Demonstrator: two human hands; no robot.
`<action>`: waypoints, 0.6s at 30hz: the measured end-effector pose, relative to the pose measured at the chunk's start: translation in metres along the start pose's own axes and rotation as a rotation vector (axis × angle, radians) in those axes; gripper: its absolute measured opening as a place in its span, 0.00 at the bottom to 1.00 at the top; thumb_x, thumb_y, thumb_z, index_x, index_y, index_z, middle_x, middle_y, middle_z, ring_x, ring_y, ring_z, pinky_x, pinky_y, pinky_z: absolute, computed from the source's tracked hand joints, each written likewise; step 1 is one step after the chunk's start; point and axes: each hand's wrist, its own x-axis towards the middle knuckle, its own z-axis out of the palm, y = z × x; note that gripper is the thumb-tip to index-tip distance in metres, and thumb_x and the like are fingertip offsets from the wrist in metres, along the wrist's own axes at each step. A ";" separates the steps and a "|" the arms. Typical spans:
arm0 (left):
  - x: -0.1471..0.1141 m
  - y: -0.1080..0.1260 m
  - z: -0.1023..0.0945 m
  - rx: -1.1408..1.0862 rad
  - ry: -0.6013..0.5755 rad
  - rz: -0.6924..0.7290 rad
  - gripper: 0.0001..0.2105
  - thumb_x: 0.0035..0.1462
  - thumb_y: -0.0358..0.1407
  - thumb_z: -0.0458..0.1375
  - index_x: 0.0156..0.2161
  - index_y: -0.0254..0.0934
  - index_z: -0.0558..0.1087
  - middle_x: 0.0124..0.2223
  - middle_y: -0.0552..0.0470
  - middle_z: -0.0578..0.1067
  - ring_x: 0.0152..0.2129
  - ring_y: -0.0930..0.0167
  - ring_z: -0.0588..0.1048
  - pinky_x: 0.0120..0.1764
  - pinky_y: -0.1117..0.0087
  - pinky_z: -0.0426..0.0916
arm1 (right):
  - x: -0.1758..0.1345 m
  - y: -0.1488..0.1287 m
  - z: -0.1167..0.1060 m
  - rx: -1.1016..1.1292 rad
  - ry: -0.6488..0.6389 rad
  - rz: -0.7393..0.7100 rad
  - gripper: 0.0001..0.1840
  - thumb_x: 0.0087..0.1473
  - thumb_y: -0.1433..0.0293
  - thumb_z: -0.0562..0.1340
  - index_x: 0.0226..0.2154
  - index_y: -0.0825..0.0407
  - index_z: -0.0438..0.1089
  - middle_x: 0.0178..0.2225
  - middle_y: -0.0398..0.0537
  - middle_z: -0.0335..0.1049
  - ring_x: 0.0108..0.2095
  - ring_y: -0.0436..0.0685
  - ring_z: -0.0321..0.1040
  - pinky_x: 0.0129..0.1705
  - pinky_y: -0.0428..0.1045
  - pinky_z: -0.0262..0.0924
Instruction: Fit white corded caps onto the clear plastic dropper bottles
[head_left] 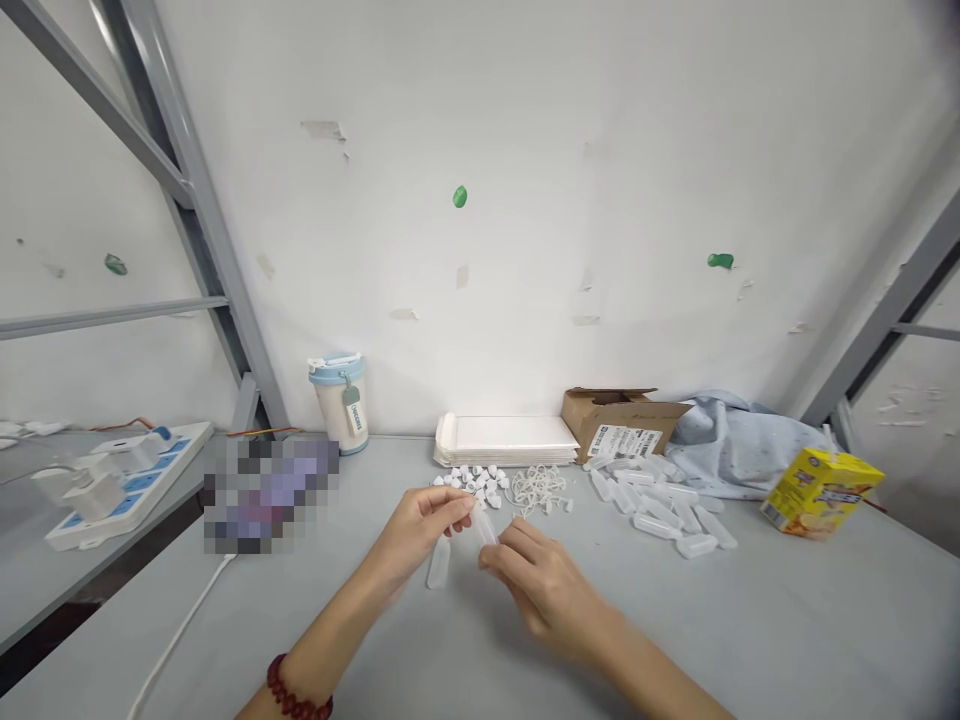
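Observation:
A translucent plastic sleeve (486, 528) is held between my two hands, tilted, above the grey table. My left hand (420, 530) pinches at its upper end; whether a small part is also between those fingertips is hidden. Closed around the lower end is my right hand (546, 580). Another translucent sleeve (439, 565) lies on the table just below my left fingers. Behind the hands sit a pile of small white caps (491, 485) and a tangle of white cords (540, 488). To the right, a heap of translucent sleeves (660, 500) is spread out.
A stack of white flat boxes (510, 440) stands against the wall, beside an open cardboard box (626, 425). Light blue cloth (727, 440) and a yellow drink carton (821, 495) are at right. A tumbler (341, 405), a white cable (180, 630) and a power strip (135, 490) lie left.

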 end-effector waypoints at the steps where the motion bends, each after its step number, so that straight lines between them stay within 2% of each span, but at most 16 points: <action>1: 0.000 -0.001 0.000 0.030 0.008 0.004 0.13 0.53 0.42 0.54 0.28 0.34 0.73 0.26 0.54 0.69 0.27 0.72 0.65 0.33 0.72 0.60 | 0.000 0.000 0.000 0.004 -0.025 0.011 0.16 0.48 0.85 0.49 0.36 0.54 0.63 0.28 0.49 0.61 0.30 0.54 0.54 0.27 0.45 0.49; 7: 0.004 -0.003 -0.001 0.222 0.011 0.057 0.12 0.53 0.41 0.53 0.30 0.35 0.73 0.31 0.51 0.74 0.32 0.68 0.70 0.36 0.70 0.63 | 0.000 0.003 0.001 0.015 -0.161 0.090 0.19 0.46 0.87 0.50 0.38 0.53 0.63 0.30 0.49 0.62 0.33 0.55 0.55 0.29 0.46 0.50; 14: 0.001 -0.001 0.001 0.452 0.011 0.113 0.11 0.53 0.38 0.50 0.27 0.36 0.71 0.27 0.55 0.71 0.26 0.71 0.67 0.30 0.73 0.60 | 0.001 0.002 -0.003 0.005 -0.279 0.131 0.21 0.43 0.86 0.52 0.37 0.51 0.64 0.31 0.48 0.61 0.34 0.55 0.56 0.30 0.46 0.52; 18: 0.002 -0.003 0.000 0.478 0.003 0.103 0.10 0.53 0.37 0.50 0.26 0.36 0.70 0.26 0.55 0.71 0.25 0.72 0.66 0.29 0.73 0.59 | -0.002 0.007 0.002 -0.050 -0.275 0.118 0.24 0.38 0.88 0.52 0.37 0.52 0.64 0.33 0.49 0.61 0.34 0.55 0.55 0.32 0.47 0.52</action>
